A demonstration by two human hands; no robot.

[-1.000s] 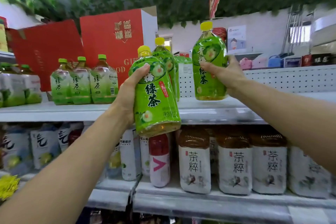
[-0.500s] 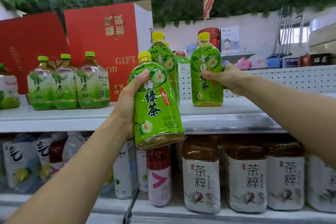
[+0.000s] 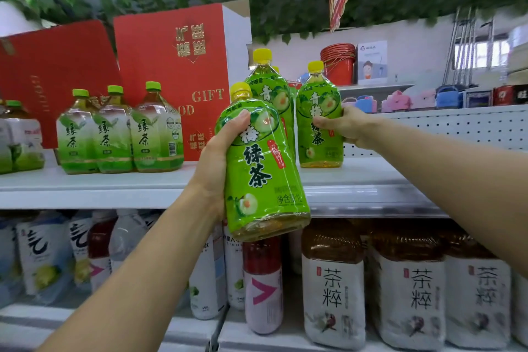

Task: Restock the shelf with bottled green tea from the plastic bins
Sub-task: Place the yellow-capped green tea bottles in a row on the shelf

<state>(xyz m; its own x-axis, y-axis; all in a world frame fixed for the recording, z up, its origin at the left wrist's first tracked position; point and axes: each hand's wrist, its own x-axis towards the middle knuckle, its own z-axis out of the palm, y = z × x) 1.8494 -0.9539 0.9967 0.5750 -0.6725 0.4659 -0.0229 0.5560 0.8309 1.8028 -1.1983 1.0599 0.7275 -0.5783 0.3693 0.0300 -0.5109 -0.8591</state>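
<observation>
From the head camera, the left hand (image 3: 217, 163) is wrapped tight around a big green tea bottle (image 3: 264, 168) with a yellow cap, held up in the air in front of the top shelf (image 3: 94, 184). The right hand (image 3: 343, 126) grips a second green tea bottle (image 3: 318, 120) that stands upright on the shelf, just beside a third one (image 3: 268, 88). Three tea bottles with green caps (image 3: 117, 128) stand further left, in front of red gift boxes (image 3: 168, 71). Brown tea bottles (image 3: 333, 288) fill the shelf below.
</observation>
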